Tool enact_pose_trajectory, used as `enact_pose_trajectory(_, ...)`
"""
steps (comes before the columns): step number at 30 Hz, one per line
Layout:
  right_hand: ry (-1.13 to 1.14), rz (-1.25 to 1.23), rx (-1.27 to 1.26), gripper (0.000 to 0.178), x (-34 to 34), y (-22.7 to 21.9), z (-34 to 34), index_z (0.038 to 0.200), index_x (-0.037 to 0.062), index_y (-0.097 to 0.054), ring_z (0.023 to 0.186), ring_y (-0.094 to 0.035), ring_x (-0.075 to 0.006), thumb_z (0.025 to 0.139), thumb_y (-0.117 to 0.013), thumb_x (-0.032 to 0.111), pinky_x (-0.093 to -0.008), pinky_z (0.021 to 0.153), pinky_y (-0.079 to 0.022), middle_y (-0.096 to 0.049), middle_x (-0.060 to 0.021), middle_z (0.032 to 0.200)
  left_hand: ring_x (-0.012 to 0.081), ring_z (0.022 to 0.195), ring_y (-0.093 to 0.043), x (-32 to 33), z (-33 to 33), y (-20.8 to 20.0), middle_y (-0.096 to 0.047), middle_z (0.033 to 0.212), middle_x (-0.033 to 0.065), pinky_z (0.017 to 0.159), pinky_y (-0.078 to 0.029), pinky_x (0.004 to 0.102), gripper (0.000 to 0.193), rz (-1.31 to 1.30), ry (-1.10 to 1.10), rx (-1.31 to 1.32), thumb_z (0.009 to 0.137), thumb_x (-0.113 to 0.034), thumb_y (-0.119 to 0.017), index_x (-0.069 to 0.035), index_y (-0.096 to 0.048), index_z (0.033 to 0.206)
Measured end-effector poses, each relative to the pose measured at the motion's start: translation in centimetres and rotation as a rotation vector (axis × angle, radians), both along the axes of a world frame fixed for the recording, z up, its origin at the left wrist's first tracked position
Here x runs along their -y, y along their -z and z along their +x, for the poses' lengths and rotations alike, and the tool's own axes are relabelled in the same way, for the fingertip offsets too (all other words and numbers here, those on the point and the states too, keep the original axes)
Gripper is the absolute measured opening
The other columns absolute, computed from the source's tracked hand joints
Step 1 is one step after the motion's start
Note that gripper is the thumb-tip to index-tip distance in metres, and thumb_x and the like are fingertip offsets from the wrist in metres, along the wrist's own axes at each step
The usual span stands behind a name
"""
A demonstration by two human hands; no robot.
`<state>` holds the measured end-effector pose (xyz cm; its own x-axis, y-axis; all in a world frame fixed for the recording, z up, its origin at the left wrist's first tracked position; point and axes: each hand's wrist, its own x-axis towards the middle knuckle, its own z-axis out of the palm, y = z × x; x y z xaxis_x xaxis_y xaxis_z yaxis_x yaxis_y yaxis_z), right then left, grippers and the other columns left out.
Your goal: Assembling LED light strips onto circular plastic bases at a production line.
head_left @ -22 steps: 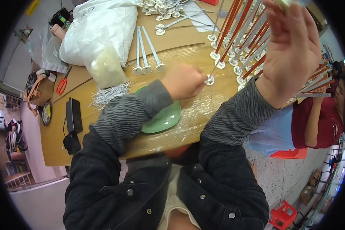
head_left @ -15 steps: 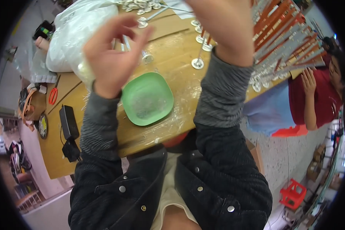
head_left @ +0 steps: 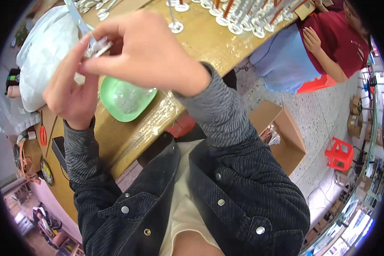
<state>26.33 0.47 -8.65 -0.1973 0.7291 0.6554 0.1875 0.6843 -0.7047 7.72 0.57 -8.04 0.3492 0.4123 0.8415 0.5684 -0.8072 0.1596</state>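
Note:
Above the table's left side my two hands meet around a thin LED strip (head_left: 77, 18) with small yellowish dots. A white disc-like end piece (head_left: 99, 48) sits at its lower end. My right hand (head_left: 147, 53) is closed, its thumb and fingers pinching near that end piece. My left hand (head_left: 72, 91) is closed too, its fingers against the strip's lower end; part of its grip is hidden. Just below my right hand lies a green dish (head_left: 124, 117) holding small clear pieces (head_left: 127, 97).
White-based sticks (head_left: 237, 27) stand crowded at the far right; one stick (head_left: 176, 27) stands nearer. A white plastic bag (head_left: 47, 59) bulges at left, above red scissors (head_left: 43, 134). A person in red (head_left: 337, 38) is at right. An open carton (head_left: 286, 149) and red stool (head_left: 339, 153) are on the floor.
My hands, apart and blurred before, have come together at the left, around an LED strip with a white end piece. The view has shifted, showing more of the floor and carton.

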Motion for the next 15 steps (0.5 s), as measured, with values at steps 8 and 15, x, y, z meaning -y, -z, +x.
enact_pose_trajectory(8,0.217,0.044,-0.037,0.043,7.1,4.4,1.3,0.111,0.0015,-0.066,0.078,-0.071,-0.0278,0.077,-0.081,0.023,-0.0352,0.07,-0.056,-0.07,-0.0167,0.089,0.0262,0.094,-0.074,2.6,0.6,2.8,-0.073,0.103,0.0218,0.08,-0.058,0.0321,0.031,-0.095,0.166,-0.1,0.079,0.013,-0.071,0.005,-0.072,0.108)
enact_pose_trajectory(15,0.616,-0.169,-0.048,0.018,15.9,9.0,9.5,0.099,-0.0003,-0.072,0.078,-0.068,-0.0126,0.082,-0.075,0.001,-0.0256,0.072,-0.053,-0.072,-0.0093,0.089,0.0248,0.087,-0.074,3.5,1.2,2.7,-0.074,0.095,0.0195,0.077,-0.057,0.0305,0.03,-0.046,0.151,0.0,0.075,0.007,-0.081,0.003,-0.074,0.104)
